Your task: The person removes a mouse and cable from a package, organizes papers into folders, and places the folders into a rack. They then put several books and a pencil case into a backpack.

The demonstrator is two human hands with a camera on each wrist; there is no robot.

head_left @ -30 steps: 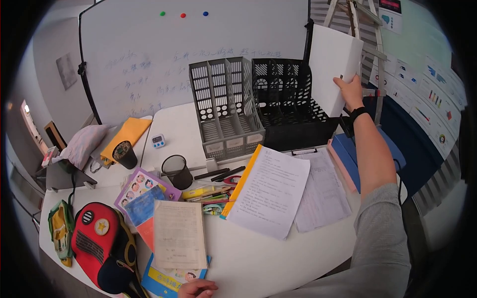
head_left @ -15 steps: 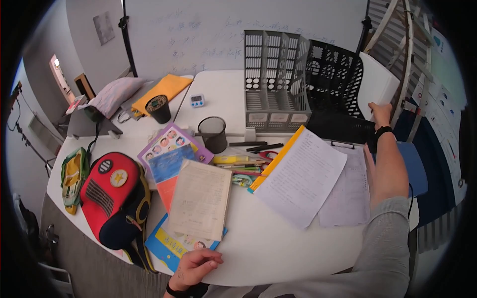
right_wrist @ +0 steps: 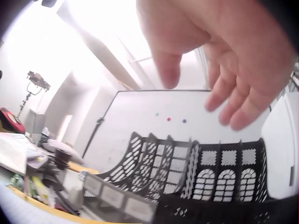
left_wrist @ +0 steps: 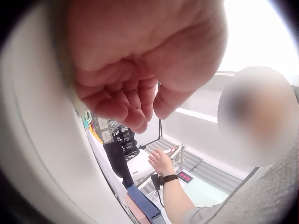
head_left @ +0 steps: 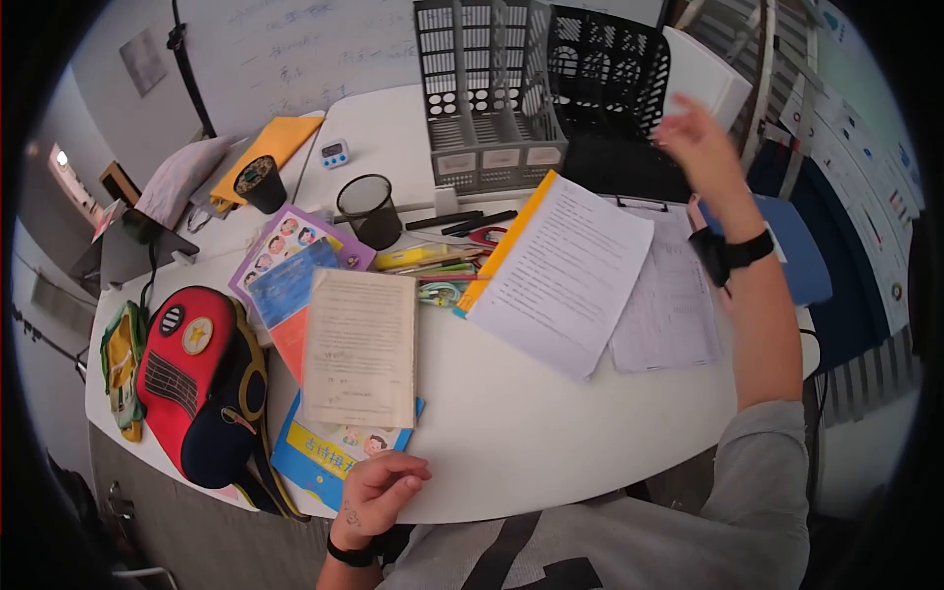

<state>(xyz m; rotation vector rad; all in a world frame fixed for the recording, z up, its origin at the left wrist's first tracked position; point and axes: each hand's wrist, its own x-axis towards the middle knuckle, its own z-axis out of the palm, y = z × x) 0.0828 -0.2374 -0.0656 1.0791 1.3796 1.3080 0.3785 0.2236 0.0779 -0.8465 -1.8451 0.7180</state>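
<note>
Right grip [head_left: 700,146] is loosely spread, holding nothing, near the white file box [head_left: 710,77], which is just beside the black rack [head_left: 615,169] at the bench's [head_left: 551,433] far right corner. Left grip [head_left: 379,494] lies slack by the near edge. Placing the box seems finished; filing the printed sheets [head_left: 565,280] would call for a pinch. Pens [head_left: 442,219] lie outside the mesh cup [head_left: 374,231].

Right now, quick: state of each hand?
Left hand: open, loosely curled, empty.
Right hand: open, empty, near the black rack.
</note>
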